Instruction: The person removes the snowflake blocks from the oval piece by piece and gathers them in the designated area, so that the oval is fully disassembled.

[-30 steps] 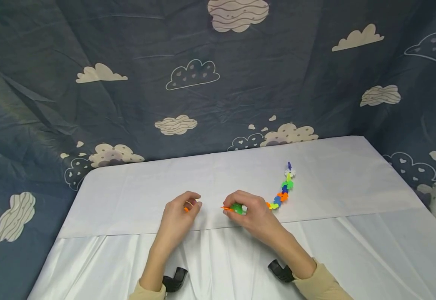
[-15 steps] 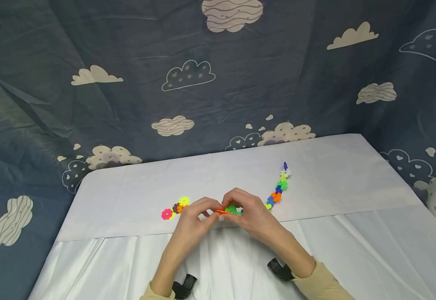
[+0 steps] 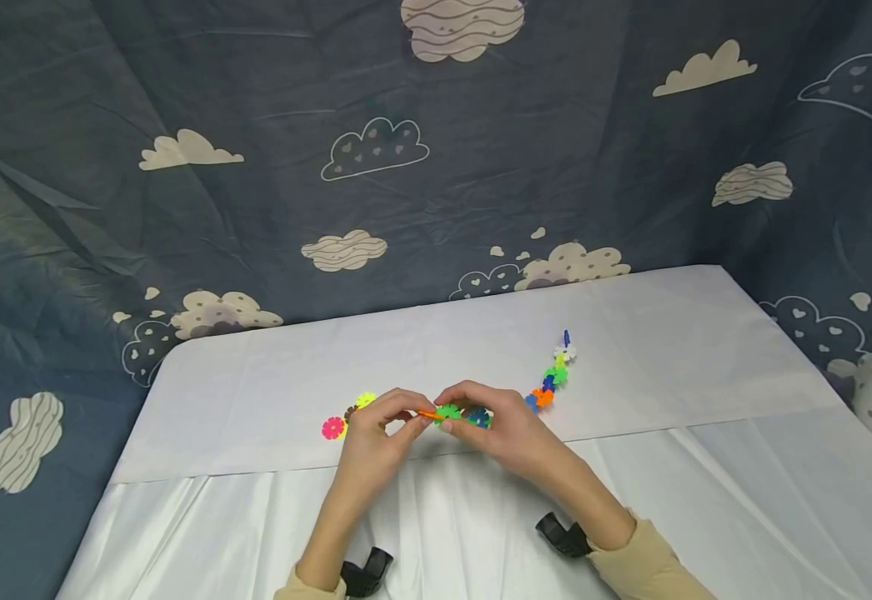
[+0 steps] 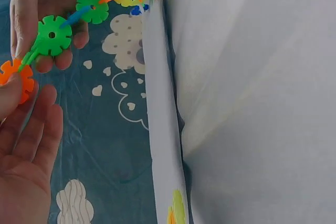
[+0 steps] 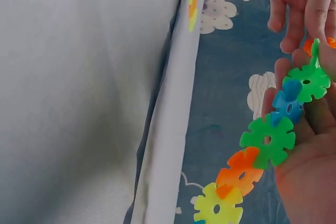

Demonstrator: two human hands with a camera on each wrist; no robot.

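Note:
My left hand pinches an orange snowflake-shaped linking disc between thumb and fingers. Just to its right, my right hand holds the near end of a chain of linked discs. In the left wrist view, the orange disc touches a thin green disc seen edge-on, beside a flat green disc. From the right palm the chain runs on through a blue disc, another green disc, an orange one and a yellow one. Its far end lies on the table.
Left of the hands lie loose discs: a pink one, a yellow one and a brown one, partly covered by the left hand. White cloth covers the table. A dark cloud-print curtain hangs behind it.
The left hand moved right, uncovering the loose discs, and met the right hand at the orange disc. Both hands then shifted slightly left, pulling the chain along; the orange disc is now in the left hand.

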